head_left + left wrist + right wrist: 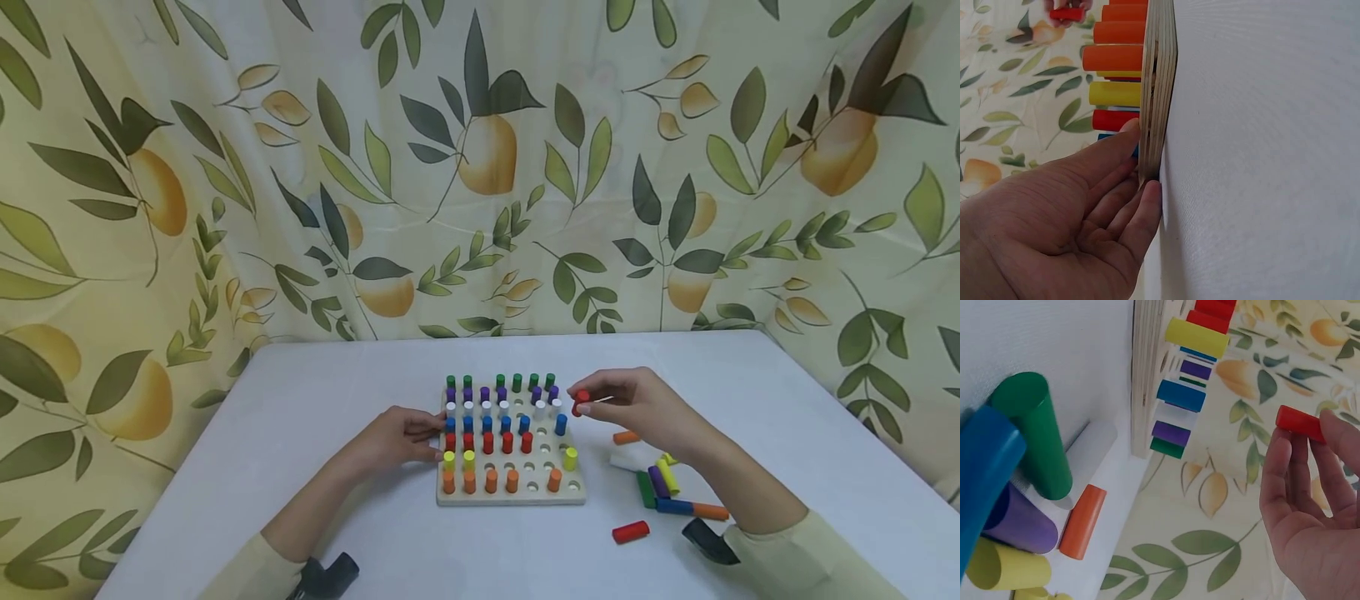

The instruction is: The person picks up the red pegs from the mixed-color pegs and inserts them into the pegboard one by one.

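A wooden pegboard [510, 500] lies on the table with rows of green, purple, white, blue, red, yellow and orange pegs standing in it. My left hand [405, 435] grips its left edge. In the left wrist view the thumb [1125, 131] rests on the top face near a red peg, with the other fingers curled at the side. My right hand [637, 408] pinches a loose red peg [1300, 423] between thumb and fingers, raised above the table by the board's right side. Some holes stand bare, mostly toward the right.
Loose pegs lie right of the board: a green one [1038, 437], a purple one [658, 481], a blue one [673, 506], a white one [630, 460], orange ones and yellow ones. Nearer the front is a red peg [631, 532]. Behind the white table [360, 367] hangs a patterned curtain [480, 250].
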Demonstrator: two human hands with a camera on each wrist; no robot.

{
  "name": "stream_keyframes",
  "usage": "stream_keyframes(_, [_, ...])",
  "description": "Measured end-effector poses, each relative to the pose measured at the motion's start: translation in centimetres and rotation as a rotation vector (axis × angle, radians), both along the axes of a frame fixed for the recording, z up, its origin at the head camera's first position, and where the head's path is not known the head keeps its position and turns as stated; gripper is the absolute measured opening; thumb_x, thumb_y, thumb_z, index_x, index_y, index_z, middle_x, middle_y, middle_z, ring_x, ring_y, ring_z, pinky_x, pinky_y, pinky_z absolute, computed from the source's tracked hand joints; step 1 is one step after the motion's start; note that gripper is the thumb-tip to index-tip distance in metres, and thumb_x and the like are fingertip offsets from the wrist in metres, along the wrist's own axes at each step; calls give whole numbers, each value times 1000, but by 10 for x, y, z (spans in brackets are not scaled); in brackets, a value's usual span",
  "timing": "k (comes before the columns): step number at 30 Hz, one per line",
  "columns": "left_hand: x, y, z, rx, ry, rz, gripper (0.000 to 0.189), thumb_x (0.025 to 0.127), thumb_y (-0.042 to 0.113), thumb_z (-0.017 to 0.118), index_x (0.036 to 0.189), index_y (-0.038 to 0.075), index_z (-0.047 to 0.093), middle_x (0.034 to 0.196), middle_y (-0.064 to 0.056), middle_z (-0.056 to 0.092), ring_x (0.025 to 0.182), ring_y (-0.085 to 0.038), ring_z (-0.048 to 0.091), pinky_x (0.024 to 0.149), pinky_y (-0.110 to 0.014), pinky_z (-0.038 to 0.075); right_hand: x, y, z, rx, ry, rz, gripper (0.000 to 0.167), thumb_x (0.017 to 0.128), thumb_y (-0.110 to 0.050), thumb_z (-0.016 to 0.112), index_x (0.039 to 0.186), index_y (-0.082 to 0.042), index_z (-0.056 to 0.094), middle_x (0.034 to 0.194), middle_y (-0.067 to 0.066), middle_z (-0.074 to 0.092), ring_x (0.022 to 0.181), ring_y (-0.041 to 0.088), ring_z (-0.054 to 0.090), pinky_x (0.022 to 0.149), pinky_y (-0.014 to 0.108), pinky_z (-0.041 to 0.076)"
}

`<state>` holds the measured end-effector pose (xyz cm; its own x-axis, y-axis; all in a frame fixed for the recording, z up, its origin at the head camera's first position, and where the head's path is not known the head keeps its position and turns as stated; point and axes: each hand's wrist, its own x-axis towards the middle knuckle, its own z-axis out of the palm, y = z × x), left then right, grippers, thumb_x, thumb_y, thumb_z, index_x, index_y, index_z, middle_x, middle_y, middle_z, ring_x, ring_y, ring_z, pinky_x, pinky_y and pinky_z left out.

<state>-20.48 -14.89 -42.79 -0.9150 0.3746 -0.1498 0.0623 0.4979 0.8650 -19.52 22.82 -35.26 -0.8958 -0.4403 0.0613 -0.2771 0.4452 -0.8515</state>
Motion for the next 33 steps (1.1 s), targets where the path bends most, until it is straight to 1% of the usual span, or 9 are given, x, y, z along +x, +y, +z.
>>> stream_keyframes(4, [-1,0,1,3,5,-8,39,87,7,84,125,3,74,144,-15,59,132,-29,58,105,-42,49,-2,-4,-2,-1,-3,10,27,98,-15,74,124,-6,73,122,15,70,109,28,68,91,33,59])
stream_keyframes(6, [-1,0,0,2,7,-11,39,87,7,84,125,3,74,144,-15,59,132,-28,58,105,-42,49,-3,-6,-3,-7,-8,17,27,97,-15,75,123,-6,74,121,14,70,109,28,68,91,32,58])
stream_keyframes(10, [-2,0,0,-9,9,-9,39,87,7,84,125,4,74,144,-14,59,132,-28,58,105,-41,50,-4,-11,-6,-26,-26,40,26,97,-13,75,122,-5,74,120,16,70,108,28,69,92,31,58])
stream_keyframes(13, [-1,0,0,-15,4,-5,39,87,7,84,125,4,74,144,-14,59,131,-28,58,104,-41,50,-6,-14,-9,-35,-40,58,26,98,-12,74,122,-3,73,121,19,69,108,28,69,93,30,57])
stream_keyframes(17, [-1,0,-1,-12,-3,-2,39,87,7,84,125,4,74,144,-15,59,132,-28,58,104,-41,50,-7,-17,-12,-34,-49,79,27,99,-12,73,124,-1,72,122,20,69,109,28,68,95,31,57])
stream_keyframes(21, [-1,0,0,-9,0,-2,39,87,7,84,125,4,74,145,-14,59,132,-28,57,104,-41,50,-7,-19,-14,-28,-38,90,27,99,-12,73,123,-1,72,120,19,69,110,28,68,94,32,57])
stream_keyframes(26, [-1,-1,0,-1,-3,-1,39,88,6,83,125,4,74,145,-15,58,133,-28,57,105,-41,50,-8,-22,-17,-30,-47,99,27,99,-11,72,123,0,71,120,19,70,109,29,67,94,31,57])
stream_keyframes(33, [-1,-1,0,-4,0,-4,39,88,6,83,126,4,73,146,-14,58,133,-28,57,104,-41,50,-8,-26,-20,-19,-70,116,27,99,-6,69,125,-1,71,124,19,68,110,30,67,92,29,57])
